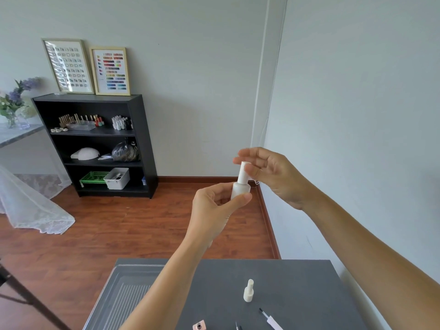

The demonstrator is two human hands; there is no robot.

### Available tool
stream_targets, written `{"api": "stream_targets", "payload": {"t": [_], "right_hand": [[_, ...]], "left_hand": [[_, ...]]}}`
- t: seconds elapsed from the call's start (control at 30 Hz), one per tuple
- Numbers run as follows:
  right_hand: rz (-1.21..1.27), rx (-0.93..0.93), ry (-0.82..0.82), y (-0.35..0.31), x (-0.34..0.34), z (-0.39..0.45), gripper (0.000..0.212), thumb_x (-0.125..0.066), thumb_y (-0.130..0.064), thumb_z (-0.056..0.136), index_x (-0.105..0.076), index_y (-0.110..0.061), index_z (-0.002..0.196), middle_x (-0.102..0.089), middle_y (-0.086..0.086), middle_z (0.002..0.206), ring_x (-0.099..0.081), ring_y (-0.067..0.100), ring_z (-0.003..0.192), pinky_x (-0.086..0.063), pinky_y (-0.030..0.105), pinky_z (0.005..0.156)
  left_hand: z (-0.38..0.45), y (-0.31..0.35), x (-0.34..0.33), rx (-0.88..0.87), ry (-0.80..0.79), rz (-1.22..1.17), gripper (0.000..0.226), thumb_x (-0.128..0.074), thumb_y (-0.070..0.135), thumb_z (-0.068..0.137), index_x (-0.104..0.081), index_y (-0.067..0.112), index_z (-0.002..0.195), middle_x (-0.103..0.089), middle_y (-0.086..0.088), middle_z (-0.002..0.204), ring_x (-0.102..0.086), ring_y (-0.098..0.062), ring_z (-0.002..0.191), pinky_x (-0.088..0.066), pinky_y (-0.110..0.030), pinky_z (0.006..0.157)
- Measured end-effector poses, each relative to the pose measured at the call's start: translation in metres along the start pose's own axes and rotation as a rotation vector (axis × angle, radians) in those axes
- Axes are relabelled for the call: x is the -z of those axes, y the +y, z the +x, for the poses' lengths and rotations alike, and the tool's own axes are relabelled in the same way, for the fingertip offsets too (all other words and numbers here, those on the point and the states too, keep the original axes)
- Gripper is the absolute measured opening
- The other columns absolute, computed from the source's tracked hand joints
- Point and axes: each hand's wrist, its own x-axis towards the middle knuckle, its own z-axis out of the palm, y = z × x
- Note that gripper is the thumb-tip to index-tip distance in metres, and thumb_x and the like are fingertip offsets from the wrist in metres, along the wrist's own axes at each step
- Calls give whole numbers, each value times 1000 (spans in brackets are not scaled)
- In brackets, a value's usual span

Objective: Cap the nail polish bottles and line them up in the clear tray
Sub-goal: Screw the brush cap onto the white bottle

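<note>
I hold a white nail polish bottle (241,188) up in front of me, well above the table. My left hand (214,208) grips its body between thumb and fingers. My right hand (269,172) has its fingertips at the bottle's white cap (243,171), fingers loosely spread. The clear tray (123,287) lies on the grey table (297,282) at the lower left, partly hidden by my left forearm. A second white capped bottle (248,290) stands on the table. An uncapped pink bottle (199,325) and a loose white brush cap (271,319) lie at the bottom edge.
A black shelf (100,144) with bottles, a lamp and baskets stands against the far wall, two framed colour charts on top. A vase of flowers (16,106) sits at far left. Wooden floor lies between shelf and table; a wall runs close on the right.
</note>
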Motion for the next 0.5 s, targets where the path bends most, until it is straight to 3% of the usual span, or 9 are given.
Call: {"api": "stream_targets", "payload": {"t": [0.1,0.23,0.33,0.4,0.5], "right_hand": [[54,20,-83,-1,5,-3,29,-61,-15,93,-66,-13,122,-74,5,117,-66,15,116,-52,22,93],[98,35,15,-4,0,-2,22,-75,-15,78,-73,-13,100,-79,4,90,-75,16,86,-56,20,75],[67,69,121,-3,-3,0,30,-83,-25,64,-66,-9,83,-67,1,72,-63,16,68,-54,21,66],[67,77,132,-2,-3,-2,34,-80,-30,68,-62,-10,89,-61,2,78,-58,17,73,-51,22,68],[86,38,9,-3,1,-5,42,-69,-26,83,-62,-15,122,-70,-1,116,-67,12,108,-53,24,91]], "left_hand": [[-1,-2,0,3,2,11,24,-86,32,76,-81,27,99,-82,9,90,-75,-6,83,-58,-17,75],[-2,-3,-2,11,-1,19,25,-86,35,75,-81,28,99,-81,9,89,-77,-9,85,-60,-24,79],[-3,-3,-2,-2,-2,22,25,-85,36,75,-80,30,98,-82,10,90,-77,-12,88,-60,-28,83],[-2,-2,-2,4,-3,10,25,-85,36,75,-80,30,98,-82,9,90,-77,-13,88,-60,-30,85],[-3,-2,-1,9,-6,7,24,-86,34,76,-80,28,99,-82,8,90,-77,-16,89,-60,-32,86]]}}
